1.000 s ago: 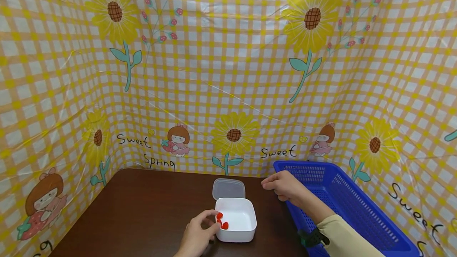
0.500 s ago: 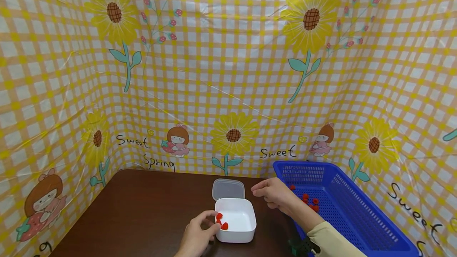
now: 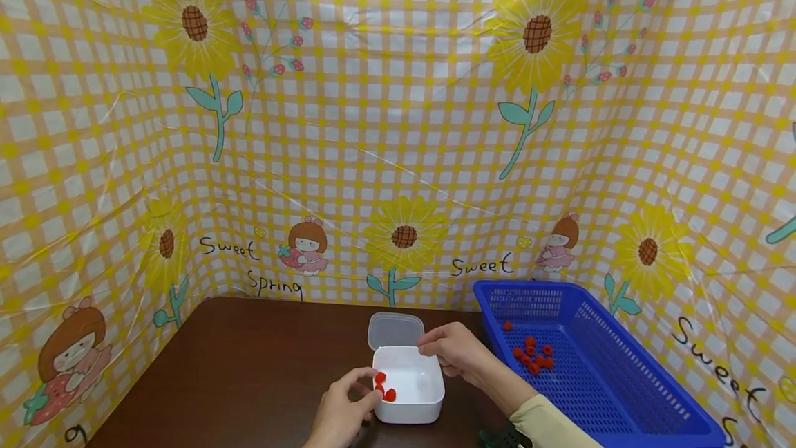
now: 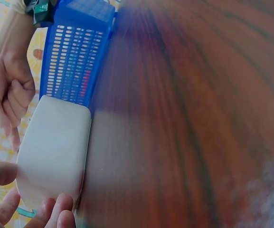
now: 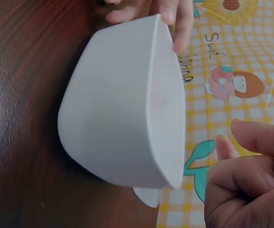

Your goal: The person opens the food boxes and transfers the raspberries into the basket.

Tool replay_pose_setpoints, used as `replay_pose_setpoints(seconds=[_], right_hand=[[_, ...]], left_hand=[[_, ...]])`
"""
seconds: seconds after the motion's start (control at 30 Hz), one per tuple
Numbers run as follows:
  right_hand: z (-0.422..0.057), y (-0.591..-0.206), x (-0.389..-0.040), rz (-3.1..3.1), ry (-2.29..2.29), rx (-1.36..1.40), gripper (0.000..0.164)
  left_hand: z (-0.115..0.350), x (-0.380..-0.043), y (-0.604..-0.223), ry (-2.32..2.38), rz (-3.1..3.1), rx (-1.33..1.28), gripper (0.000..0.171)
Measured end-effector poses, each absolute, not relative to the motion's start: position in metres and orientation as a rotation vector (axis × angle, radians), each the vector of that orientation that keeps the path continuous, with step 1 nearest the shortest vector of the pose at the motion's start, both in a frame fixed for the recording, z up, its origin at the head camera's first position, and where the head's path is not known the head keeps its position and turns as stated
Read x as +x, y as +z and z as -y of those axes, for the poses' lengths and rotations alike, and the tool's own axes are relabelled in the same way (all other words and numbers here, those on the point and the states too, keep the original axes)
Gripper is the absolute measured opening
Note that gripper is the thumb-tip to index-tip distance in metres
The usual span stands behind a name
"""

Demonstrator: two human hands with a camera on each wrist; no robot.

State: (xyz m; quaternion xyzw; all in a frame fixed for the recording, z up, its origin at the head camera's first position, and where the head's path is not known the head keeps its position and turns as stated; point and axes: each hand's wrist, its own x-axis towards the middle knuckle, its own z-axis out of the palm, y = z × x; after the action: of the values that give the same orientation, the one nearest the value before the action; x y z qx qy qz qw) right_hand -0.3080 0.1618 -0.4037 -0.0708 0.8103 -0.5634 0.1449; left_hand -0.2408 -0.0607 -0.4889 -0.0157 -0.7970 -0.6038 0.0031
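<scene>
A white square plastic box stands on the dark table with its top uncovered. Inside, by its left wall, lie a few small red raspberries. My left hand grips the box's left side, its fingertips at the rim; the left wrist view has its fingers around the box's end. Over the box's back right corner is my right hand, thumb and forefinger brought close together and the other fingers curled. In the right wrist view no object shows between those fingertips, though part of them is hidden.
Behind the box lies a translucent lid on the brown table. A blue perforated basket stands at the right with several red raspberries in its left part. A checked sunflower cloth hangs around the table's back and sides.
My right hand has moved left from the basket's edge to the box's back right corner, uncovering the raspberries in the basket. My left hand and the box have stayed in place.
</scene>
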Motion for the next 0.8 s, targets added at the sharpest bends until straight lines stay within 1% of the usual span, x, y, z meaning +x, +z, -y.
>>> replay_pose_setpoints(seconds=[0.3,0.57,0.8], right_hand=[[-0.149,-0.418,-0.309,-2.279,-1.639,-0.218,0.026],[-0.139,-0.428,-0.311,-2.224,-1.671,-0.26,0.031],[-0.129,-0.433,-0.313,-2.199,-1.665,-0.282,0.031]], left_hand=[[0.061,-0.239,-0.49,-1.882,2.491,-0.054,0.035],[0.061,-0.239,-0.491,-1.877,2.473,-0.084,0.037],[0.061,-0.239,-0.491,-1.863,2.476,-0.099,0.038]])
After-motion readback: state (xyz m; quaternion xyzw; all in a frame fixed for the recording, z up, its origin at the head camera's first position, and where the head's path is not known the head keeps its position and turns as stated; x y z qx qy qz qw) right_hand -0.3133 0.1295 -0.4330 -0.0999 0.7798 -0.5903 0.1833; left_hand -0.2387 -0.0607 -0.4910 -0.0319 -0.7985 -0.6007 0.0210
